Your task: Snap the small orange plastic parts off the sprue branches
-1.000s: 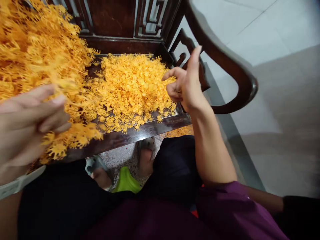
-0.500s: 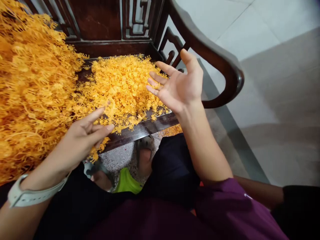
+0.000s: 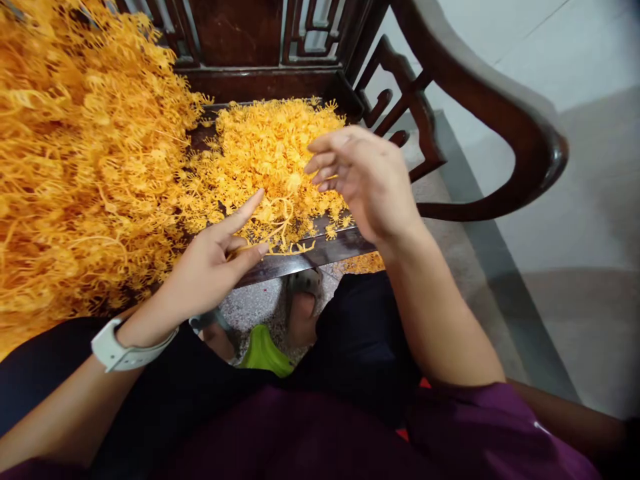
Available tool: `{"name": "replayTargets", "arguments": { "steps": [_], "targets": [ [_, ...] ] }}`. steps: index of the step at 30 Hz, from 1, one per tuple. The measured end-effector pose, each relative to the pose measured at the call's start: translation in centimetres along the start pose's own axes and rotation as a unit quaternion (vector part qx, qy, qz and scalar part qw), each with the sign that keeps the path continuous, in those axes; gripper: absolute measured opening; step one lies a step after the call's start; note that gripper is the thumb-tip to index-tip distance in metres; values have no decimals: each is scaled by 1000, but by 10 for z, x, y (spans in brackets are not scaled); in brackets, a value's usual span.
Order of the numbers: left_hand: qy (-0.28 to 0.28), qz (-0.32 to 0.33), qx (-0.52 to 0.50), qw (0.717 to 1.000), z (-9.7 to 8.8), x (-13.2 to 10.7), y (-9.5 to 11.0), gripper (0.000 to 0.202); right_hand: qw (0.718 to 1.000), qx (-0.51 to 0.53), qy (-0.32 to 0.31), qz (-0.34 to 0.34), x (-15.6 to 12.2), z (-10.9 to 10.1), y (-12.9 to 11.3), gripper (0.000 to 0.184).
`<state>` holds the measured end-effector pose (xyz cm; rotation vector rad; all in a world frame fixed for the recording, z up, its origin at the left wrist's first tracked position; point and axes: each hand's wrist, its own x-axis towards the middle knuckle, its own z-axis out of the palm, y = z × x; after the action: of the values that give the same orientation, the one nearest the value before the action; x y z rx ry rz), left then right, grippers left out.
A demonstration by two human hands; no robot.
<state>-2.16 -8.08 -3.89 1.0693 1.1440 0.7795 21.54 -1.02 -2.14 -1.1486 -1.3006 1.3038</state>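
My left hand (image 3: 215,263) is at the front edge of the bench seat, index finger stretched out. Its thumb and curled fingers pinch a thin yellow branched plastic stem (image 3: 285,230), which sticks out to the right over the edge. Opposite it, my right hand (image 3: 367,177) hovers at the right side of a low heap of small yellow plastic flower pieces (image 3: 275,143). Its fingers are loosely bent and slightly apart, with nothing visible in them; the thumb is hard to make out. A much taller pile of yellow branched plastic stems (image 3: 95,167) rises on the left.
The dark wooden bench has a carved back (image 3: 240,33) and a curved armrest (image 3: 500,100) at the right. More yellow pieces (image 3: 363,263) lie on the floor below the seat. A bright green object (image 3: 265,353) and shod feet (image 3: 303,300) are under my lap.
My right hand has turned from palm up with spread fingers to bent fingers facing the heap. My left hand has moved right with the stem, now more visible. The view has shifted.
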Motion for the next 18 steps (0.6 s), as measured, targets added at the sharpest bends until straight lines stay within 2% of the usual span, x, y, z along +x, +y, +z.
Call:
{"name": "replayTargets", "arguments": {
  "steps": [4, 10, 12, 16, 18],
  "targets": [
    [-7, 4, 24, 1000, -1, 0, 0, 85, 994, -44, -101, 26, -10, 15, 5, 37],
    [31, -21, -18, 999, -3, 1, -3, 94, 991, -34, -121, 41, -10, 15, 7, 38],
    [28, -11, 9, 999, -4, 2, -4, 80, 992, -24, -116, 36, -7, 14, 7, 40],
    [-7, 43, 93, 995, -5, 3, -4, 22, 996, -25, -89, 13, -3, 10, 8, 38],
    [-17, 73, 114, 991, -6, 3, -5, 18, 996, -32, -77, 4, -1, 9, 11, 36]
  ]
}}
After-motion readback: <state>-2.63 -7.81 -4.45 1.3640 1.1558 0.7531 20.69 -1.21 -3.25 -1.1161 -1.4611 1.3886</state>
